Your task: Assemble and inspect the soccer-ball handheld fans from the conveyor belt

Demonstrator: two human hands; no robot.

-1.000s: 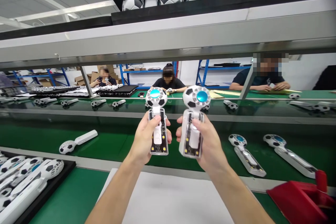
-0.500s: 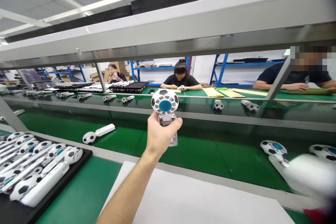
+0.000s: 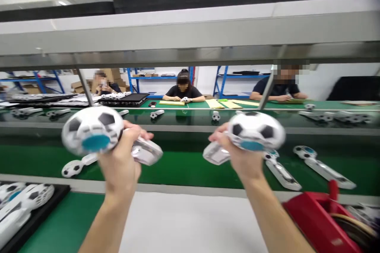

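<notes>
— When you start at the left, what comes first?
— A loaded black tray [image 3: 43, 214], lower left; then, left of centre, the left hand [image 3: 120, 162], wrapped around a football-headed device [image 3: 92, 128], ball end leftward.
— And past the middle?
— The right hand [image 3: 246, 161], gripping a second device [image 3: 255, 129], ball end rightward; then a red tape dispenser [image 3: 314, 213], lower right.

At seven o'clock the left forearm [image 3: 103, 221] is seen bare and smoothly tapered; at five o'clock the right forearm [image 3: 273, 213] is bared likewise. The left hand [image 3: 121, 162] and right hand [image 3: 246, 162] are also seen uncovered, their outlines slightly blurred.
</notes>
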